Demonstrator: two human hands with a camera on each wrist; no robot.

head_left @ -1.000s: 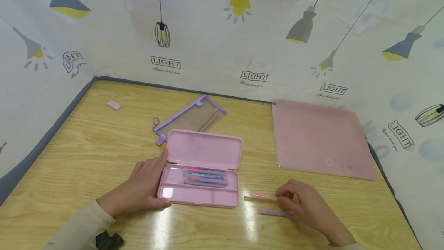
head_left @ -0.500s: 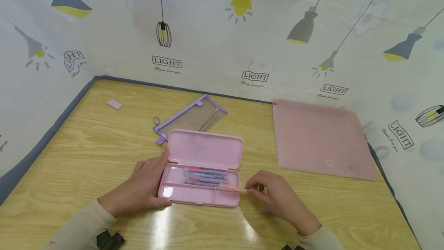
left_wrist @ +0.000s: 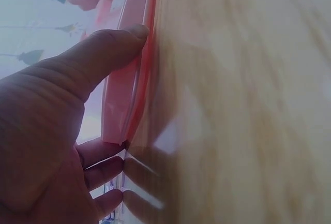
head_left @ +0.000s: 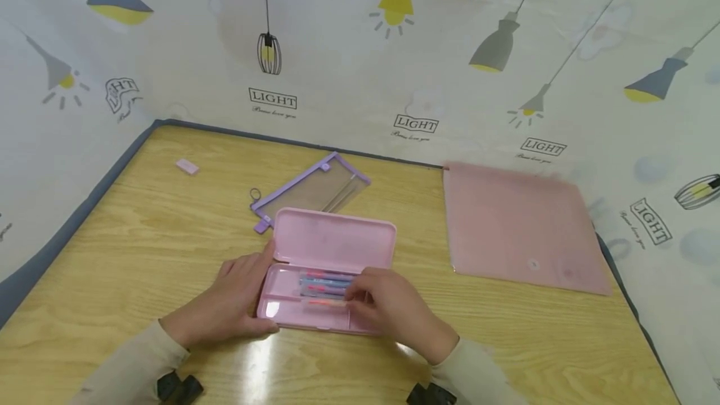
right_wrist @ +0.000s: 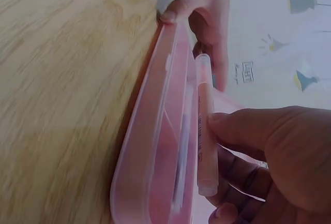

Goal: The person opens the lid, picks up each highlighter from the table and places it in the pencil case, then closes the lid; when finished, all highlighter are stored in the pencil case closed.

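A pink pencil case [head_left: 334,239] lies on the wooden table, lid raised, several pens [head_left: 323,282] in its rear compartment. My left hand [head_left: 230,295] holds the case at its left end; in the left wrist view the thumb presses on the front wall and the fingers reach round the end. Above the case, my right hand [head_left: 402,311] pinches a pale orange highlighter [right_wrist: 206,136] between thumb and fingers. In the head view its tip [head_left: 326,302] points left over the divider, and the hand hides the right part of the case.
Behind the case lies a mesh zip pouch [head_left: 304,186] with purple trim and thin sticks inside. A pink folder [head_left: 523,230] rests at the back right, and a small pink eraser [head_left: 187,167] at the back left. A printed cloth wall [head_left: 337,49] borders the table.
My right hand has carried the highlighter leftward from the table, right of the case, to above the case. The purple pen on the table is now out of sight. My left hand stays put.
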